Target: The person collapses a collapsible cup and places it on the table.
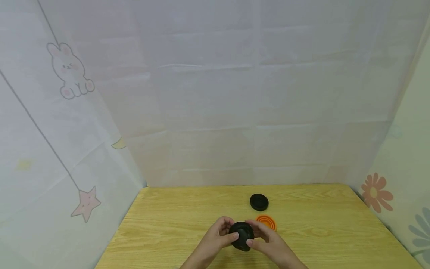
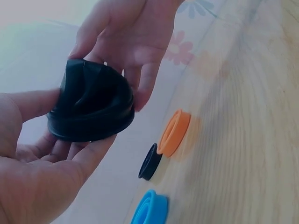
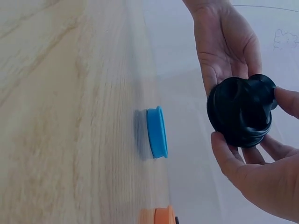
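Both hands hold a black collapsible cup (image 1: 242,237) of soft, rubbery material up over the wooden table. The side of the cup is dented and partly folded, as the left wrist view shows on the cup wall (image 2: 91,100). My left hand (image 1: 217,237) grips it from the left, thumb on the near face and fingers around the ringed rim. From the other side my right hand (image 1: 270,242) pinches it, its thumb also on the near face. Below the hands, an orange collapsed cup (image 1: 267,221) lies flat, partly covered by the right fingers in the head view.
Farther back on the table (image 1: 181,209) lies another black collapsed cup (image 1: 259,202). A blue collapsed cup (image 3: 157,132) sits on the table in both wrist views, hidden in the head view. Printed cloth walls (image 1: 208,112) stand behind and at both sides.
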`<action>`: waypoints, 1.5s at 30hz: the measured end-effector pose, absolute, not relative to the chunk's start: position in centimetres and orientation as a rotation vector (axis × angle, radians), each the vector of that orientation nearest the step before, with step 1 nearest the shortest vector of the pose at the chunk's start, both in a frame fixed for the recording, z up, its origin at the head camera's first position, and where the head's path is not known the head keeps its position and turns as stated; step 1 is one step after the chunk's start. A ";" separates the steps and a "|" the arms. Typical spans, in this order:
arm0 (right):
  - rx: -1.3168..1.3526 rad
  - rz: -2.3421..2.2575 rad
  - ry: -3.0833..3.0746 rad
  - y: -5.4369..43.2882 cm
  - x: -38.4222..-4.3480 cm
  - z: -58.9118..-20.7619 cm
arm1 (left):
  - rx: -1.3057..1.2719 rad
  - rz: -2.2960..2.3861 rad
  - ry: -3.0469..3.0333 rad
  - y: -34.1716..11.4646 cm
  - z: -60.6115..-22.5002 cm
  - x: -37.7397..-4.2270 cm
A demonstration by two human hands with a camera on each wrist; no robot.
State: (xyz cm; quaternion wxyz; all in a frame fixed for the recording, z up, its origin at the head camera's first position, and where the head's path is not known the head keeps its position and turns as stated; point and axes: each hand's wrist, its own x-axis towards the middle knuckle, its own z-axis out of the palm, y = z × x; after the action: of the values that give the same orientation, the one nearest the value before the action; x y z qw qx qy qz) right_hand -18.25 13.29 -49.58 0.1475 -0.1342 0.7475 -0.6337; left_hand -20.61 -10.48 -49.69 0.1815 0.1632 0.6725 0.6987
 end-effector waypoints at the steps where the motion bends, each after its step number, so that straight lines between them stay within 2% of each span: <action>1: -0.389 -1.825 2.155 13.3 -18.2 -49.5 | 0.487 1.940 1.937 -10.5 -49.7 -20.6; 8: -0.395 -1.837 2.231 13.3 -18.0 -49.1 | 0.634 1.772 2.101 -11.0 -49.6 -20.7; 22: -0.333 -2.096 2.109 12.8 -17.5 -48.9 | 0.613 2.056 1.770 -10.6 -50.1 -20.4; 33: -0.555 -2.019 2.109 13.8 -18.1 -49.0 | 0.635 1.969 1.707 -10.4 -49.7 -20.4; 45: -0.405 -2.035 2.135 13.3 -17.7 -48.7 | 0.622 2.039 1.696 -9.8 -49.5 -19.8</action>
State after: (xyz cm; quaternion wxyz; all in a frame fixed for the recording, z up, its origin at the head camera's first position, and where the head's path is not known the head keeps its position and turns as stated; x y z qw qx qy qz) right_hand -17.73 13.31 -48.71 0.0820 -0.1356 0.7146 -0.6813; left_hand -19.82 -9.77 -49.45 0.2070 0.2234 0.6090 0.7323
